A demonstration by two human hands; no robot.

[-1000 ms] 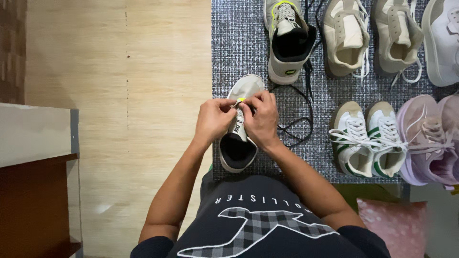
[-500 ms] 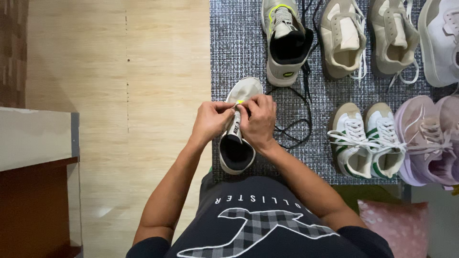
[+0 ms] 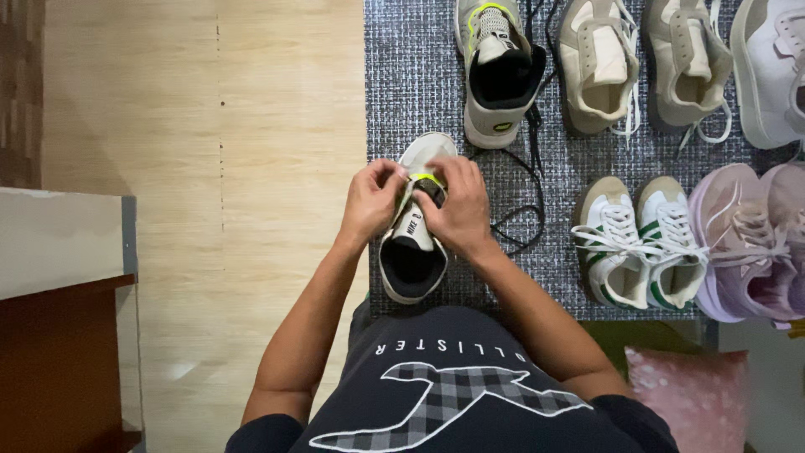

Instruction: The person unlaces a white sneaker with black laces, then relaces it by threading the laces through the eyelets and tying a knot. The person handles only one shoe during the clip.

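Note:
A grey and white sneaker (image 3: 412, 260) with a black lining and yellow-green trim lies on the near left part of a grey woven mat (image 3: 419, 84). My left hand (image 3: 371, 200) and my right hand (image 3: 457, 205) grip it from both sides over the tongue, fingers pinched at the lacing area. A black lace (image 3: 520, 226) runs loose from under my right hand across the mat. Its matching sneaker (image 3: 499, 71) stands further away on the mat.
On the mat to the right stand a beige pair (image 3: 646, 67), a white and green pair (image 3: 641, 243), a pink pair (image 3: 755, 239) and a white shoe (image 3: 771, 67). Pale wood floor (image 3: 210, 168) lies left. A wooden cabinet (image 3: 63, 319) is near left, a pink cushion (image 3: 688, 386) near right.
Both hands stay on the sneaker; the fingers have shifted slightly over the lacing and the hands sit a little closer together.

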